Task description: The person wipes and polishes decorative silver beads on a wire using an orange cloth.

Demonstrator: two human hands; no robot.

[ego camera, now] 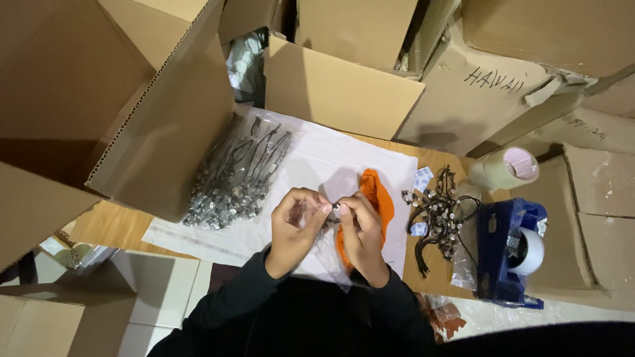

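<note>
Head camera, looking straight down at a cramped packing table. At the centre, the left hand [296, 228] and right hand [362, 235] meet fingertip to fingertip, both pinched on a small silver charm [335, 207] on a thin dark cord, with a clear plastic sleeve [324, 248] hanging loosely between and below the palms. The charm looks light, hard and small enough to slip, so a fingertip pinch on the metal suits it; the cord is limp and likely to tangle, and the sleeve is flimsy and slick. Under the hands lies a white sheet [331, 158] on the wooden table [112, 225]. Just beside the right hand, at about one o'clock, an orange cloth [378, 195] lies crumpled. At ten o'clock sits a clear bag of bagged charms [238, 173], partly under a cardboard flap [169, 132]. At three o'clock a loose heap of corded charms [440, 218] sprawls, and beyond it a blue tape dispenser [506, 254] and a roll of tape [506, 166]. Cardboard boxes [344, 86] wall in the far edge from nine to three o'clock, so open room is only the white sheet ahead of the hands; the near table edge runs close under the wrists.
</note>
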